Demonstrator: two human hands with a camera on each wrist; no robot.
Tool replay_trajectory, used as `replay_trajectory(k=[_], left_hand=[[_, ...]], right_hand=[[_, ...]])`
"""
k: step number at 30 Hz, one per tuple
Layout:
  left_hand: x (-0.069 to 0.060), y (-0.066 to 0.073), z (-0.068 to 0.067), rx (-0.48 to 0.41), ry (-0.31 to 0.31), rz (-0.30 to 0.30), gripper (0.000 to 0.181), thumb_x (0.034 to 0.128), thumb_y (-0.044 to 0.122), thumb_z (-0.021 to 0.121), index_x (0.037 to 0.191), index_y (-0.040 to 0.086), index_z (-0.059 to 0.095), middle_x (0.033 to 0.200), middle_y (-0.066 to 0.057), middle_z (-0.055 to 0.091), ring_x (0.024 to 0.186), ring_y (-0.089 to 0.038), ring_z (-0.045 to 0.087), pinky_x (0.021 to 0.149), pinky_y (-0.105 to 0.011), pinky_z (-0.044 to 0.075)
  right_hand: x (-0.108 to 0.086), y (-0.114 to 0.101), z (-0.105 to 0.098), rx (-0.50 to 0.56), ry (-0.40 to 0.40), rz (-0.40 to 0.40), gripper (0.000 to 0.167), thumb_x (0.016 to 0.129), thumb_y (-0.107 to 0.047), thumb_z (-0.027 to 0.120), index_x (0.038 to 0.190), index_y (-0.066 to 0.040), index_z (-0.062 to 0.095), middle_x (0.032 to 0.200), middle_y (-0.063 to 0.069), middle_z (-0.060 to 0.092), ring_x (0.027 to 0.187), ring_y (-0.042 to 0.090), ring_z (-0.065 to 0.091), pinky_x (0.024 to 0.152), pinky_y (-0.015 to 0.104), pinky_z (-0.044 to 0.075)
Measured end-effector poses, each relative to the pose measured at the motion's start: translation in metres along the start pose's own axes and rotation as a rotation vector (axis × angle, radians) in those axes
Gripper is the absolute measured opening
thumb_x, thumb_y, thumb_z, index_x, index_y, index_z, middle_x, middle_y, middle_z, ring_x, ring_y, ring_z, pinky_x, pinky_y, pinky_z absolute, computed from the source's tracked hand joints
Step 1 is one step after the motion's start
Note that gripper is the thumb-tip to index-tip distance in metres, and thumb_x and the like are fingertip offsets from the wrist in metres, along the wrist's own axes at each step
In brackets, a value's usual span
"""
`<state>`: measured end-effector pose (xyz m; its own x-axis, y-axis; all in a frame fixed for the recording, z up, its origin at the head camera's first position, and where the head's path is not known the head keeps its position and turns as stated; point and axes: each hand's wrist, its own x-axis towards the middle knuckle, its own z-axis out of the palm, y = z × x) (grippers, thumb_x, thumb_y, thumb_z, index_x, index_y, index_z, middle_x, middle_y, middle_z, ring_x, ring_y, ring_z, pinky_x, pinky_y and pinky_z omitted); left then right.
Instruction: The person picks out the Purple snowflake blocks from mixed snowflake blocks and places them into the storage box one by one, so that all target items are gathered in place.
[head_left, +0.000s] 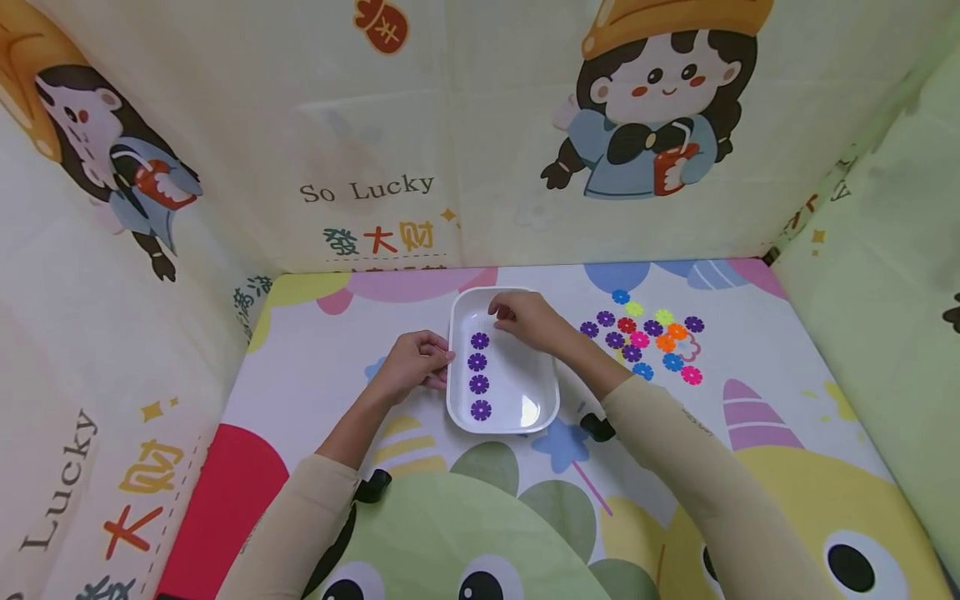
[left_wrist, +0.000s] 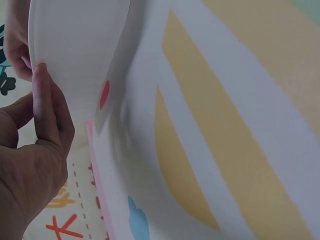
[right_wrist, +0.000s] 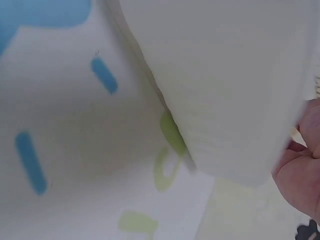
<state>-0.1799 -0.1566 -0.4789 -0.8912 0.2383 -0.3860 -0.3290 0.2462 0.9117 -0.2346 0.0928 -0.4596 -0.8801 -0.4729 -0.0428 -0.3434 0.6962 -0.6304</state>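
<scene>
A white tray [head_left: 517, 423] stands on the table, with a column of several purple flower-shaped pieces [head_left: 478, 384] down its left side. At the tray's left rim, my left hand [head_left: 412, 361] holds the edge with its fingertips, and the left wrist view shows the fingers [left_wrist: 46, 107] against the outer wall. Over the tray's far end, beyond the top purple piece, hovers my right hand [head_left: 528, 321]. Its fingers are bent, with thumb and fingertips close together. Whether a piece sits between them is hidden. The right wrist view catches only part of these fingers [right_wrist: 300, 170], beyond the tray wall.
Right of the tray lie several loose flower pieces [head_left: 639, 339] in purple, blue, red, pink, orange and yellow, partly behind the right forearm. The tablecloth [head_left: 570, 483] has cartoon prints. Printed cloth walls [head_left: 480, 150] enclose the table at the back and sides.
</scene>
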Motion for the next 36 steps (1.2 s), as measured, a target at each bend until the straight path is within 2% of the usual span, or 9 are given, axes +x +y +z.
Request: replay_trajectory(k=[8,13,17,22,26,31,36], left_hand=[[-0.001,0.000,0.000,0.007,0.003,0.009,0.022,0.0983,0.007,0.069,0.114,-0.005,0.059,0.082,-0.010,0.066,0.061,-0.017,0.069,0.058,-0.034,0.066],[-0.001,-0.001,0.000,0.002,0.002,0.005,0.022,0.0984,0.006,0.069,0.115,-0.005,0.059,0.083,-0.011,0.066,0.061,-0.017,0.068,0.058,-0.034,0.066],[-0.001,0.000,0.000,0.004,0.002,0.001,0.022,0.0985,0.006,0.069,0.115,-0.005,0.060,0.084,-0.012,0.066,0.061,-0.017,0.068,0.058,-0.034,0.066],[0.000,0.001,0.000,0.010,0.004,0.003,0.022,0.0981,0.006,0.069,0.115,-0.005,0.060,0.083,-0.011,0.064,0.062,-0.016,0.068,0.057,-0.034,0.066],[0.000,0.002,0.000,0.010,0.004,-0.001,0.022,0.0979,0.006,0.070,0.114,-0.005,0.061,0.083,-0.011,0.064,0.062,-0.017,0.067,0.058,-0.034,0.066],[0.000,0.002,0.001,0.016,0.004,-0.014,0.022,0.0980,0.008,0.070,0.115,-0.004,0.061,0.085,-0.011,0.065,0.063,-0.017,0.068,0.059,-0.034,0.066],[-0.001,0.002,0.001,0.025,0.009,-0.014,0.022,0.0980,0.008,0.070,0.115,-0.004,0.061,0.085,-0.012,0.064,0.063,-0.017,0.067,0.059,-0.034,0.066]], right_hand=[[-0.033,0.008,-0.036,0.027,0.086,0.038,0.027,0.099,-0.013,0.071,0.124,-0.004,0.069,0.113,0.012,0.070,0.101,0.026,0.067,0.092,0.041,0.064],[-0.055,0.028,-0.052,0.013,0.126,0.047,0.026,0.098,-0.013,0.072,0.123,-0.004,0.068,0.114,0.013,0.070,0.102,0.027,0.067,0.091,0.043,0.064],[-0.075,0.046,-0.061,0.033,0.148,0.099,0.027,0.099,-0.015,0.071,0.123,-0.004,0.067,0.114,0.013,0.070,0.101,0.029,0.068,0.088,0.044,0.065],[-0.096,0.067,-0.070,0.014,0.177,0.149,0.026,0.098,-0.014,0.072,0.121,-0.004,0.068,0.111,0.013,0.071,0.101,0.030,0.068,0.092,0.049,0.064],[-0.110,0.086,-0.074,-0.026,0.170,0.152,0.026,0.098,-0.014,0.072,0.121,-0.001,0.068,0.112,0.016,0.071,0.103,0.032,0.068,0.094,0.053,0.062],[-0.126,0.105,-0.074,-0.064,0.129,0.217,0.033,0.099,-0.018,0.071,0.127,-0.001,0.067,0.116,0.017,0.070,0.104,0.032,0.067,0.092,0.053,0.061],[-0.138,0.118,-0.074,-0.103,0.110,0.238,0.033,0.098,-0.016,0.072,0.126,0.001,0.068,0.110,0.018,0.069,0.098,0.032,0.065,0.086,0.049,0.061]])
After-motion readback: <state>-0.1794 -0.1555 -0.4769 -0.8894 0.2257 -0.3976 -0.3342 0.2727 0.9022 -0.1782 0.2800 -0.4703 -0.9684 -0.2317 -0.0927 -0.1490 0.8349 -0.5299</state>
